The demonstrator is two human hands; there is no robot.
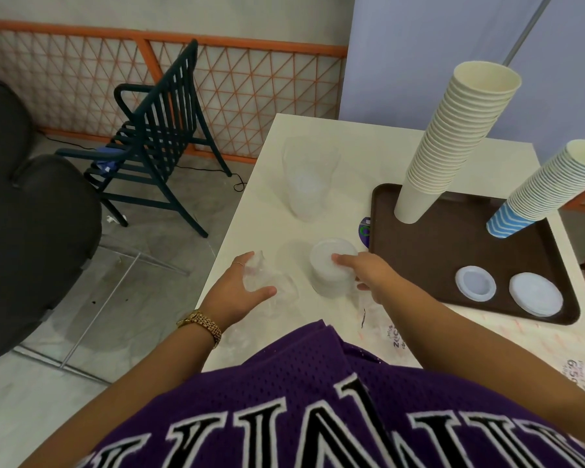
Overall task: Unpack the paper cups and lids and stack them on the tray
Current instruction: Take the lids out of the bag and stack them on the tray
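A brown tray point(429, 244) on the cream table carries a tall stack of plain cream cups point(453, 136), a leaning stack of blue-patterned cups point(547, 190) and two low piles of white lids point(476, 283) point(536, 293). Left of the tray stands a short stack of clear lids point(330, 265); my right hand point(362, 268) holds it, thumb on top and fingers round its side. My left hand point(244, 288) grips crumpled clear plastic wrap point(267, 282) just left of that stack. Another sleeve of clear lids point(306, 180) lies farther back on the table.
Empty printed plastic sleeves point(487, 339) lie along the table's near right edge. A dark slatted chair point(156, 136) stands on the floor to the left, before an orange lattice fence. A dark rounded seat point(31, 214) fills the far left.
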